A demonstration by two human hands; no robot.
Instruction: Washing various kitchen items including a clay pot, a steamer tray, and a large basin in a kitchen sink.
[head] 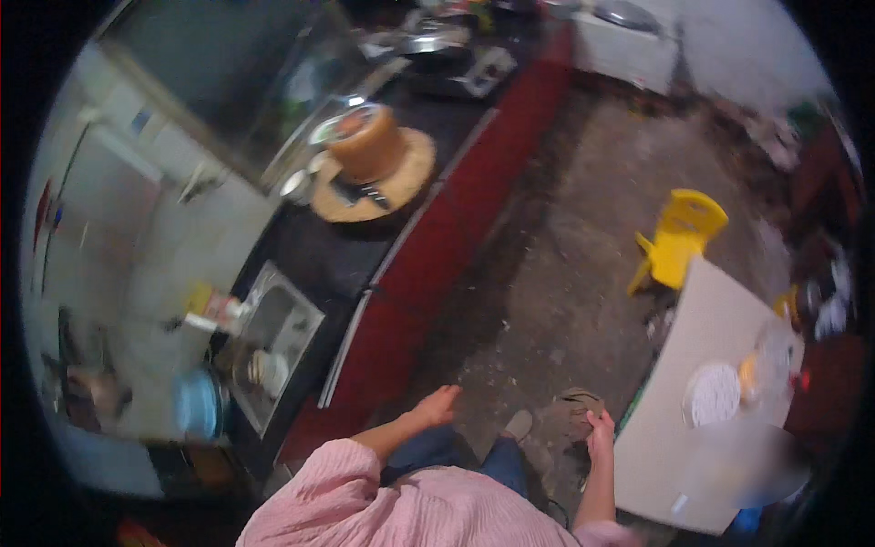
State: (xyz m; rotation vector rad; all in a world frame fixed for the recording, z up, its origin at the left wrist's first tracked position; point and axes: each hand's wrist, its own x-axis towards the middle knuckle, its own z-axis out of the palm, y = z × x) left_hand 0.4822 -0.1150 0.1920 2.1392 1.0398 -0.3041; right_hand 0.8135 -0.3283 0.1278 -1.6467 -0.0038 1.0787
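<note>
My left hand (437, 405) hangs in front of my left leg with nothing in it, beside the red cabinet front (437, 273). My right hand (600, 431) grips a thin brown piece (580, 400), perhaps a rag; blur hides its exact kind. That hand is close to the left edge of a pale table (656, 437). On the table lie a white round patterned thing (712, 394) and some clear plastic (769, 355) near an orange thing.
A yellow child-size plastic chair (677, 246) stands beyond the table. To the left runs a dark counter (321, 253) with a metal sink (287, 328), a round straw-coloured board (410, 171) bearing a knife and a brown tub (369, 147), and a stove (478, 72).
</note>
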